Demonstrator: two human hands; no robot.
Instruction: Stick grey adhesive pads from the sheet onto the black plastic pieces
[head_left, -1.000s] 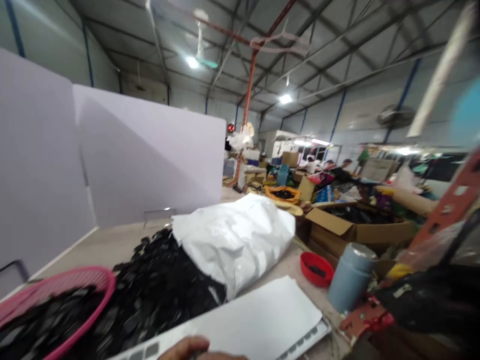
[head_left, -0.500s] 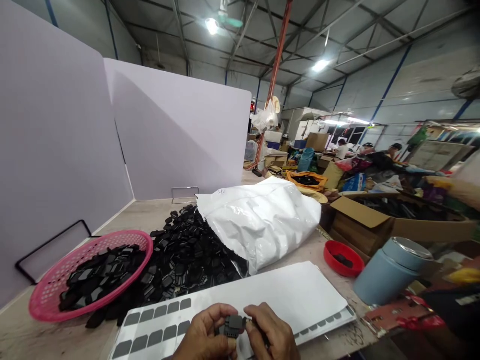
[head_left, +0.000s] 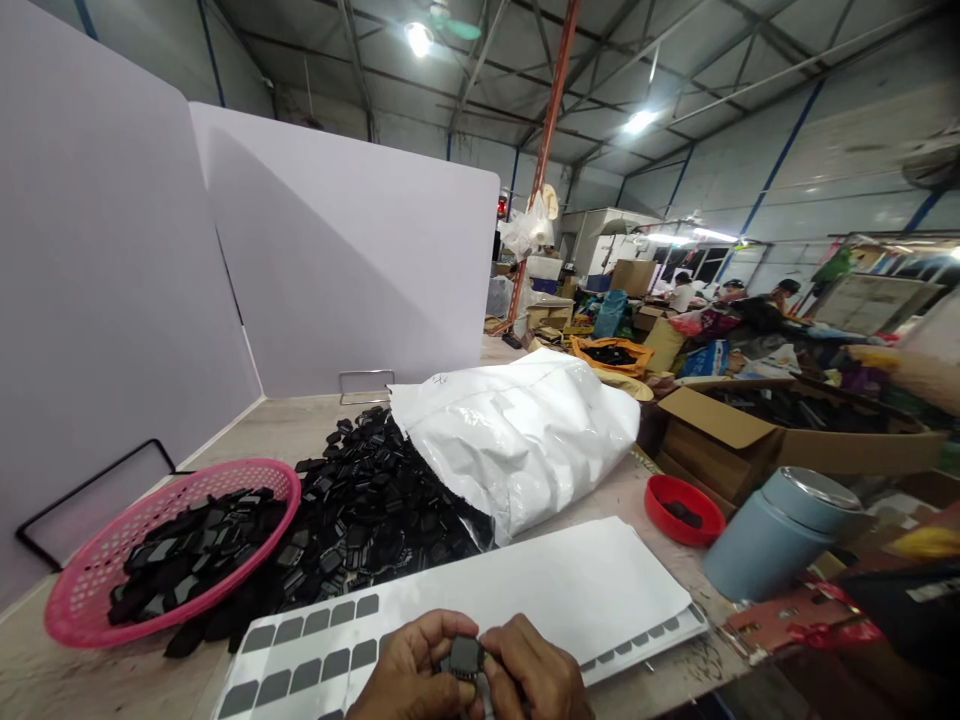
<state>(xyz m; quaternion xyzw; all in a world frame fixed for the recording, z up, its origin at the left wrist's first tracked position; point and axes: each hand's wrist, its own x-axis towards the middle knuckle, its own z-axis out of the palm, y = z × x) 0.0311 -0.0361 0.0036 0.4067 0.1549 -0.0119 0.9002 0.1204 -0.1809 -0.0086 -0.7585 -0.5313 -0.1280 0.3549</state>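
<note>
Both hands meet at the bottom edge of the view, fingers curled inward. The left hand (head_left: 409, 670) and right hand (head_left: 534, 675) pinch one small black plastic part (head_left: 466, 657) between their fingertips, held just above a white sticker sheet (head_left: 525, 600) with rows of grey squares. Beyond the hands lies one heap of black parts (head_left: 375, 510) spilling from one white bag (head_left: 517, 440). Left of the grip sits one pink basket (head_left: 67, 610); to the right, one red dish (head_left: 660, 500) and one blue flask (head_left: 780, 535).
</note>
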